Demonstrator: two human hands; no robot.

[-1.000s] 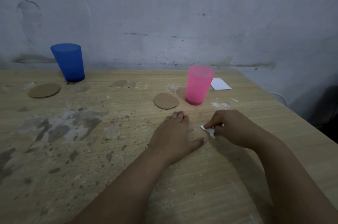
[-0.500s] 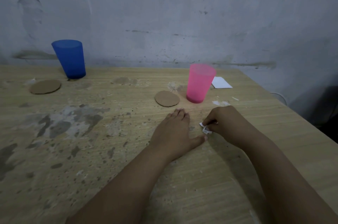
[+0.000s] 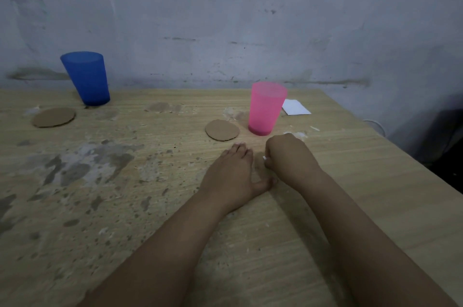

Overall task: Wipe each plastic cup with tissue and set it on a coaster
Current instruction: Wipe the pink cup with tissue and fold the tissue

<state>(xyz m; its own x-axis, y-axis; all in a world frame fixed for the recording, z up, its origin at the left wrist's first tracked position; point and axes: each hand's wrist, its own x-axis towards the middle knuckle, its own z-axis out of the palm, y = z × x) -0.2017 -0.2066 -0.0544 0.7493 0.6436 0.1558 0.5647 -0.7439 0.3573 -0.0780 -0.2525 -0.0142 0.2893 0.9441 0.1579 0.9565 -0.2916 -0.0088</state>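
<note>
A pink plastic cup [image 3: 266,108] stands upright on the table beside a round cardboard coaster [image 3: 221,130], not on it. Far left, a blue cup [image 3: 86,78] stands behind a second coaster [image 3: 53,117]. My left hand [image 3: 230,174] lies flat on the wood with straight fingers, just in front of the near coaster. My right hand [image 3: 288,159] is curled round a small piece of white tissue [image 3: 264,158], of which only a corner shows. It sits right next to my left hand, below the pink cup.
The worn wooden table [image 3: 125,194] has grey stains on its left half. A folded white paper [image 3: 295,107] lies behind the pink cup near the wall. The table's right edge runs diagonally past my right arm, with a dark drop beyond.
My right hand has drawn the tissue into its fist, so less white shows, and has edged forward towards the pink cup. My left hand stays flat in place.
</note>
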